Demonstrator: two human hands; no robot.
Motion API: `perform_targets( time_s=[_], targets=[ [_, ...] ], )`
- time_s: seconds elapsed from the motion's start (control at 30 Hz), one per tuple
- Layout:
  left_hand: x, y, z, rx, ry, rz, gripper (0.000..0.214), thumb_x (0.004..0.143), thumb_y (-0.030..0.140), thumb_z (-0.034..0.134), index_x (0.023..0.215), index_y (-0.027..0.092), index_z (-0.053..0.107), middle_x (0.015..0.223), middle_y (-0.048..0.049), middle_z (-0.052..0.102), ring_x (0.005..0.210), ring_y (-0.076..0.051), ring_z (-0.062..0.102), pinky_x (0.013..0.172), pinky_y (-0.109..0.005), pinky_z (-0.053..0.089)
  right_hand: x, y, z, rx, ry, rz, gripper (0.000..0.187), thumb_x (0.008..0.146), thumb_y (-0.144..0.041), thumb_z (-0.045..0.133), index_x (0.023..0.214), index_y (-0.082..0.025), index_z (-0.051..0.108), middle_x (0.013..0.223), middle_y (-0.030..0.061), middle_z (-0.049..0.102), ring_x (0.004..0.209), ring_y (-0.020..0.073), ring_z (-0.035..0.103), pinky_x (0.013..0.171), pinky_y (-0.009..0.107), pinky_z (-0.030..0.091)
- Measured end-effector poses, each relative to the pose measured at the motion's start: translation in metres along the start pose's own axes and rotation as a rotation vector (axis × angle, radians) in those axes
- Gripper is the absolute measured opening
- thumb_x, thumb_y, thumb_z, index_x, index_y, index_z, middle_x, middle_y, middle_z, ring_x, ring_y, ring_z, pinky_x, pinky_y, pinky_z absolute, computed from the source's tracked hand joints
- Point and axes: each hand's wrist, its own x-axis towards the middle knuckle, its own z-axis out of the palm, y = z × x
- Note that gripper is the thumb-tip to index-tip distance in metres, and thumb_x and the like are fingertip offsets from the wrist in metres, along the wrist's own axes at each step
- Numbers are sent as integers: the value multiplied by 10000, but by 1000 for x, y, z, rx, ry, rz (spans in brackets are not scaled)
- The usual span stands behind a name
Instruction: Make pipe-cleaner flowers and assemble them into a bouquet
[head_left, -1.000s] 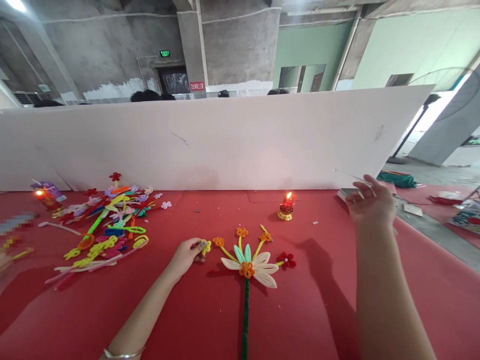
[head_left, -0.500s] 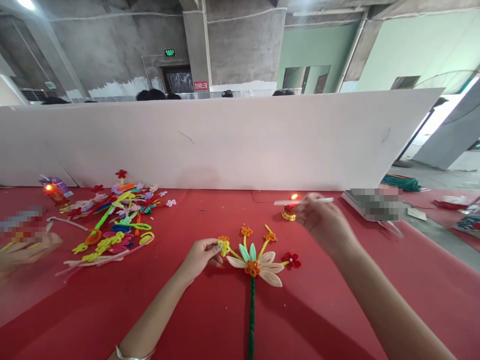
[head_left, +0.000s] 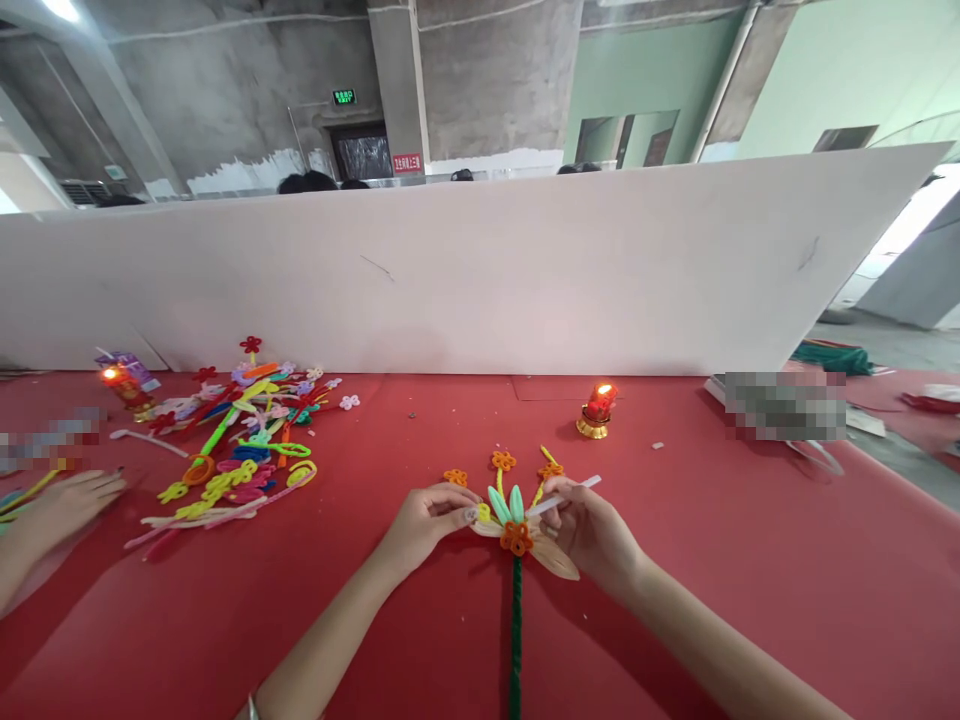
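A pipe-cleaner flower (head_left: 516, 537) lies on the red table (head_left: 675, 600), with white and green petals, an orange centre, small orange blooms above and a dark green stem (head_left: 515, 640) running toward me. My left hand (head_left: 424, 522) pinches a small yellow pipe-cleaner piece (head_left: 483, 513) at the flower's left side. My right hand (head_left: 589, 530) rests over the flower's right petals, fingers closed on a thin white stick (head_left: 566, 494) that points up and right.
A lit red candle in a gold holder (head_left: 595, 411) stands behind the flower. A heap of coloured pipe-cleaner pieces (head_left: 240, 440) lies at the left with another lit candle (head_left: 120, 385). Another person's hand (head_left: 64, 505) rests at the far left. A white board (head_left: 480, 270) walls the table's back.
My right hand carried the white stick from the far right, past the candle, down to the flower. My left hand slid right with the yellow piece to the flower's edge.
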Motion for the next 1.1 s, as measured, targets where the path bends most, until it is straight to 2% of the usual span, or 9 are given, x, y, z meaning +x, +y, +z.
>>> perform_targets(
  time_s=[0.07, 0.2, 0.33, 0.47, 0.6, 0.77, 0.9, 1.1],
  targets=[
    [0, -4, 3, -5, 17, 17, 176, 632, 286, 738, 739, 155, 687, 924, -72, 664, 888, -200, 615, 821, -312, 470, -1, 4, 1, -22, -30, 4, 184, 672, -355, 664, 665, -175, 626, 525, -23, 505, 543, 97, 463, 585, 232, 401],
    [-1, -5, 10, -77, -6, -49, 386, 595, 267, 769, 944, 176, 632, 949, -61, 673, 864, -192, 629, 794, -316, 481, -3, 8, 6, -70, -23, -17, 185, 623, -307, 737, 706, -177, 636, 594, -15, 552, 582, 100, 489, 593, 231, 392],
    [-2, -5, 15, -47, -5, -71, 274, 618, 301, 751, 829, 153, 657, 867, -66, 696, 837, -204, 639, 783, -318, 486, -6, 8, 11, -188, -12, -66, 223, 645, -333, 741, 745, -172, 624, 636, -6, 563, 623, 105, 494, 617, 239, 386],
    [-4, -6, 17, -96, -34, -130, 350, 653, 353, 724, 938, 155, 680, 956, -82, 702, 888, -231, 642, 794, -339, 497, -12, 7, 16, -420, -1, -212, 258, 737, -414, 657, 709, -185, 543, 610, -18, 535, 605, 110, 473, 628, 256, 380],
    [-10, 3, 23, -96, -65, -156, 426, 691, 371, 694, 1047, 139, 659, 1037, -108, 686, 950, -253, 632, 840, -365, 490, -18, 7, 18, -706, -11, -322, 261, 839, -440, 524, 738, -201, 489, 647, -15, 511, 619, 121, 452, 605, 258, 361],
    [-16, 15, 31, -170, -74, -183, 414, 662, 367, 717, 987, 122, 645, 929, -114, 699, 873, -248, 655, 792, -367, 518, -23, 7, 15, -1016, -86, -389, 222, 891, -393, 443, 793, -206, 514, 671, -4, 502, 612, 128, 423, 560, 253, 331],
    [-17, 16, 33, -193, -39, -205, 411, 652, 349, 730, 979, 157, 573, 828, -73, 692, 777, -213, 668, 740, -344, 526, -25, 8, 12, -1063, -113, -410, 191, 897, -365, 436, 811, -217, 520, 689, 6, 519, 626, 138, 441, 567, 259, 338],
    [-19, 17, 34, -183, -40, -201, 361, 674, 347, 716, 926, 170, 527, 813, -64, 684, 754, -197, 666, 727, -329, 521, -25, 10, 9, -1081, -134, -419, 156, 881, -353, 472, 810, -228, 532, 738, 24, 555, 681, 162, 473, 617, 278, 350]
  ],
)
